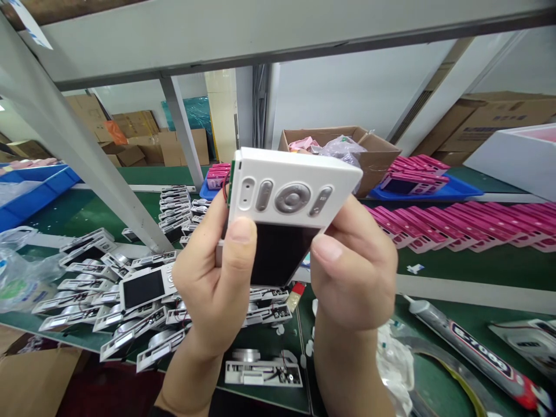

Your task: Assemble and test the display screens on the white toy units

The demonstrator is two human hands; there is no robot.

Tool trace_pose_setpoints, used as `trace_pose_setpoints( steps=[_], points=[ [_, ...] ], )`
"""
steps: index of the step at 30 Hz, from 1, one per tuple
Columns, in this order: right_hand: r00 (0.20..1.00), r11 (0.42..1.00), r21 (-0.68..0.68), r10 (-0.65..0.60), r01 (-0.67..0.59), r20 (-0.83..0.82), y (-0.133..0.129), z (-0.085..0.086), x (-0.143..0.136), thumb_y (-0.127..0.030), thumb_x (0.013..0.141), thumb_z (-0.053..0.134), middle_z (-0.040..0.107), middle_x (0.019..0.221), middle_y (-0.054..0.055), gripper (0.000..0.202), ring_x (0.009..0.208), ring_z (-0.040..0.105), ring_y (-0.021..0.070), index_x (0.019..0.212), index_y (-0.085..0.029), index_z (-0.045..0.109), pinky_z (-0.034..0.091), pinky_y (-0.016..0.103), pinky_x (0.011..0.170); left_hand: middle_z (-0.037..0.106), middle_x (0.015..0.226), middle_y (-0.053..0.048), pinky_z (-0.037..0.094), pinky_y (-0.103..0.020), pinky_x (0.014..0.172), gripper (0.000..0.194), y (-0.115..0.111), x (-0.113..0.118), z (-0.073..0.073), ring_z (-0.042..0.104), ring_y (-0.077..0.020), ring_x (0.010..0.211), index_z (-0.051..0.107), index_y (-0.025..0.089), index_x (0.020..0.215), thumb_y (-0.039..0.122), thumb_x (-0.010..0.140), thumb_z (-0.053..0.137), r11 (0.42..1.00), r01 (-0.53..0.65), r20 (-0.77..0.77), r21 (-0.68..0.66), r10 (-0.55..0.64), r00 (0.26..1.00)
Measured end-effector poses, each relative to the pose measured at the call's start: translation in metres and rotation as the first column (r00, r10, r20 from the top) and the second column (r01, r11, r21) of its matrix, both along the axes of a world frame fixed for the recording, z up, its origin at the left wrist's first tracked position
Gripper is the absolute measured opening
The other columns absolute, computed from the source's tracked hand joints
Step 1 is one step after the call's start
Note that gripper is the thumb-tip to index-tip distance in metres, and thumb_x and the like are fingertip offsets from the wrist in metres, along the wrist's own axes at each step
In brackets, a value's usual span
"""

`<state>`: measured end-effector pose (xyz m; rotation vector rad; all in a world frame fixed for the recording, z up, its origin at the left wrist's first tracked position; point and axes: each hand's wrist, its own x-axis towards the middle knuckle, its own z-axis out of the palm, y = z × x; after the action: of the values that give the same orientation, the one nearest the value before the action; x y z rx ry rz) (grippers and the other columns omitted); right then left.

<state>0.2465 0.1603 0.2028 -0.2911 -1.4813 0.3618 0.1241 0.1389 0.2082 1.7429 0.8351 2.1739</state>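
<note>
A white handheld device (291, 200) with silver buttons and a dark screen is raised in the middle of the view, its front facing the camera. Green board and red wires show at its left edge. My left hand (217, 272) grips its left side, thumb on the front beside the screen. Around its right side my right hand (354, 263) is closed, thumb near the screen's corner; the fingers behind are hidden. Below, a white part with a silver wheel (263, 373) lies on the green bench.
Many white devices (143, 289) are heaped at the left, and pink ones (460, 226) stand in a row at the right. A glue tube (478, 347) lies at the lower right. A slanted post (87, 133) crosses the left; an open carton (377, 156) stands behind.
</note>
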Motion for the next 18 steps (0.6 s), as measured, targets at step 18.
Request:
trace_pose_setpoints(
  steps=[18],
  points=[
    [0.995, 0.993, -0.081, -0.093, 0.089, -0.045, 0.003, -0.011, -0.001, -0.035, 0.104, 0.063, 0.076, 0.139, 0.003, 0.047, 0.122, 0.077, 0.0269, 0.152, -0.035, 0.063, 0.067, 0.037, 0.103, 0.081, 0.128, 0.0, 0.06, -0.022, 0.107, 0.033, 0.011, 0.004, -0.009, 0.076, -0.0159, 0.123, 0.077, 0.025, 0.131, 0.026, 0.114, 0.049, 0.994, 0.012, -0.046, 0.108, -0.007, 0.999]
  ],
)
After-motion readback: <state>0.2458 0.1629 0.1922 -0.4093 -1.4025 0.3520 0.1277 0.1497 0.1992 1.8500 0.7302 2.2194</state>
